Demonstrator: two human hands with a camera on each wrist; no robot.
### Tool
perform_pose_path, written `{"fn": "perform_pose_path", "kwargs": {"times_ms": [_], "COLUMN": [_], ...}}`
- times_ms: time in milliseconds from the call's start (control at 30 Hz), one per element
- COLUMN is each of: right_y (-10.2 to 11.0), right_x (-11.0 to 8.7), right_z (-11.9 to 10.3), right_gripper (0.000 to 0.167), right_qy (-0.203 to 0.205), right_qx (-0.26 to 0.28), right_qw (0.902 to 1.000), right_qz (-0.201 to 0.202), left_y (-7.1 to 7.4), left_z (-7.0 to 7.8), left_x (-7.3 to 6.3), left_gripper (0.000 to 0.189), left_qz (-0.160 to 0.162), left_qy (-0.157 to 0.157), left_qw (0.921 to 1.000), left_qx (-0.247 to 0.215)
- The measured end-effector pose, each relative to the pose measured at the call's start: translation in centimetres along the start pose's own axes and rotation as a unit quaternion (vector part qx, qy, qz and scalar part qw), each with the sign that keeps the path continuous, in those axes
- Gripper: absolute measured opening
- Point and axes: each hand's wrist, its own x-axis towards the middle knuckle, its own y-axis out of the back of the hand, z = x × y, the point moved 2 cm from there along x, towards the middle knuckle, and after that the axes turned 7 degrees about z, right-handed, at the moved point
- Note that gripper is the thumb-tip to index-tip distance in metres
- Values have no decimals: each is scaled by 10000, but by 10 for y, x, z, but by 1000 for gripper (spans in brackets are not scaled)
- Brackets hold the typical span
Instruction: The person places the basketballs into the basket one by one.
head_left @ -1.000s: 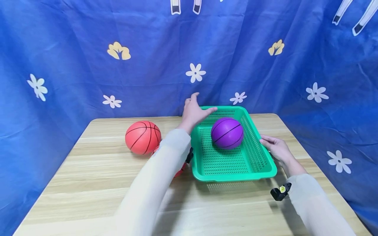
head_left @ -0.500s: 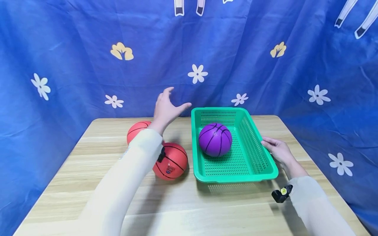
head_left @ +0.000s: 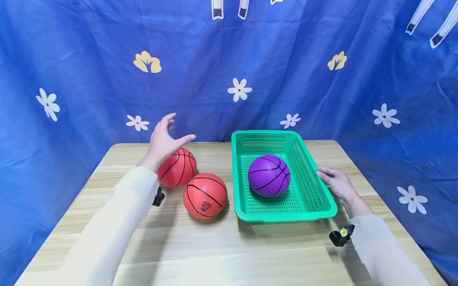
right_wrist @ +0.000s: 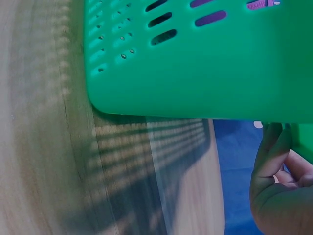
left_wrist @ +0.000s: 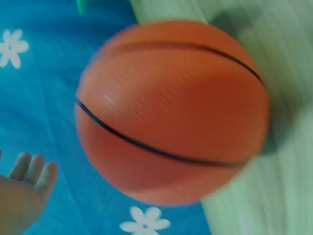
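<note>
My left hand (head_left: 162,141), thumb and fingers spread apart, hovers by the rear left red basketball (head_left: 179,169) and overlaps its top left in the head view. In the left wrist view that orange-red ball (left_wrist: 171,117) fills the middle, with the hand's fingers (left_wrist: 41,174) apart from it at lower left. Another red basketball (head_left: 205,196) with a small printed logo sits nearer, left of the green plastic basket (head_left: 282,216). Inside the basket lies a purple basketball (head_left: 269,176). My right hand (head_left: 338,182) grips the basket's right rim; in the right wrist view its fingers (right_wrist: 274,147) meet the green edge.
A light wood-grain table (head_left: 214,258) carries everything. Behind it and along both sides hangs a blue cloth (head_left: 193,79) printed with white flowers. Small black cameras sit on both wrists, the right one (head_left: 341,235) low over the table.
My left hand has moved left from the basket's rear left corner to the rear red ball, uncovering the nearer one. The purple ball has rolled about inside the basket. The right hand keeps its place.
</note>
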Motion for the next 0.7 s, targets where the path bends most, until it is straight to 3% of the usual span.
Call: {"fn": "perform_pose_path", "kwargs": {"times_ms": [233, 433, 700], "right_y": [1, 0, -1], "right_x": [-1, -2, -1], "right_z": [0, 0, 1], "right_gripper": [59, 61, 60], "right_qy": [10, -20, -47], "right_qx": [-12, 106, 120], "right_qw": [10000, 9999, 9999], "right_qz": [22, 29, 36], "left_y": [14, 16, 16], "left_z": [-36, -59, -82], "left_x": [-13, -27, -38], "left_gripper": [93, 94, 100], "left_qz": [-389, -777, -1322], "left_qy": [53, -51, 286], "left_qw": [9990, 9960, 9906], "left_qx": [-225, -445, -181]}}
